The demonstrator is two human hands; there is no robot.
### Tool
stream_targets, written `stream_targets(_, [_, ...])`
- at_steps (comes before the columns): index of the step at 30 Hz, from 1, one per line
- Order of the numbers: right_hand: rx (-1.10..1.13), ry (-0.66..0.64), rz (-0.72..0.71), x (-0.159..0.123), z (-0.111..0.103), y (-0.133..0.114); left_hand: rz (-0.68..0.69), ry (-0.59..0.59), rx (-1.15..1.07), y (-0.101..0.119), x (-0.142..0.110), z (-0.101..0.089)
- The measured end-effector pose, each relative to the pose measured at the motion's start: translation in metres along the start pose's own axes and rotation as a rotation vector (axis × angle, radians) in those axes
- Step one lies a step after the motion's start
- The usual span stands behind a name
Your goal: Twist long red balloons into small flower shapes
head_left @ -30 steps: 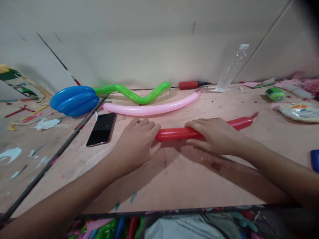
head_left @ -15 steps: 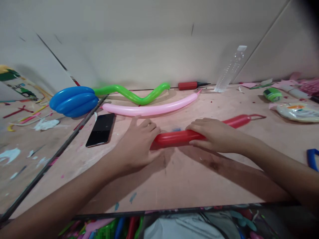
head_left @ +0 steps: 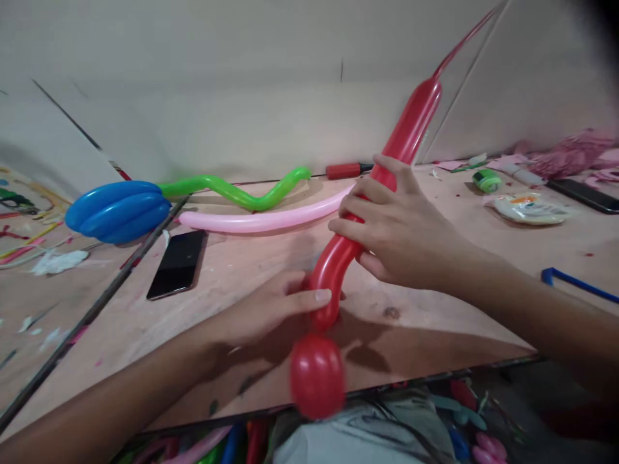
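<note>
A long red balloon (head_left: 411, 122) is tilted up between my hands, its thin uninflated tail pointing to the upper right. Lower down it bends, and a round red bubble hangs at its near end, over the table's front edge. My left hand (head_left: 290, 303) grips the lower part just above that bubble, thumb across the front. Higher up, the fingers of my right hand (head_left: 391, 225) are wrapped round the middle of the balloon. Behind them lies a pink balloon (head_left: 261, 221), its right end hidden. Farther back is a zigzag green balloon (head_left: 242, 196) joined to blue balloon loops (head_left: 118, 209).
A phone (head_left: 178, 264) lies left of my left hand. Against the wall rests a red hand pump (head_left: 343, 171). To the right are a green-labelled roll (head_left: 486, 181), a clear packet (head_left: 529, 209), a dark phone-like slab (head_left: 587, 195) and a blue strip (head_left: 580, 283). Balloons fill the space below the table edge.
The red balloon has gone from lying flat to tilted upward, raised by my right hand. Its round bubble now shows below my left hand. The view has shifted slightly to the right.
</note>
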State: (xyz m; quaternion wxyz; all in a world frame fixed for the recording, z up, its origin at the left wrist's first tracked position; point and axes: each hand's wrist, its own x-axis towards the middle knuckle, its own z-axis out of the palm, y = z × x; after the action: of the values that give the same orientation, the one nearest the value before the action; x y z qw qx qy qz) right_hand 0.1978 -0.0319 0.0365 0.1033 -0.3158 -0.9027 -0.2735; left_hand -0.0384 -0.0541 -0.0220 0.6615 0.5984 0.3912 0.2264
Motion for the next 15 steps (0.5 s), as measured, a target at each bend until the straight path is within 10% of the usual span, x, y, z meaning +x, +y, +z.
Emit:
stream_targets(7, [0.176, 0.164, 0.023, -0.004, 0.013, -0.014, 0.032, -0.164, -0.393, -0.022, 0.007, 0.004])
stream_targets(15, [0.188, 0.223, 0.210, -0.010, 0.034, -0.002, 0.122, 0.014, -0.207, -0.029, 0.012, 0.003])
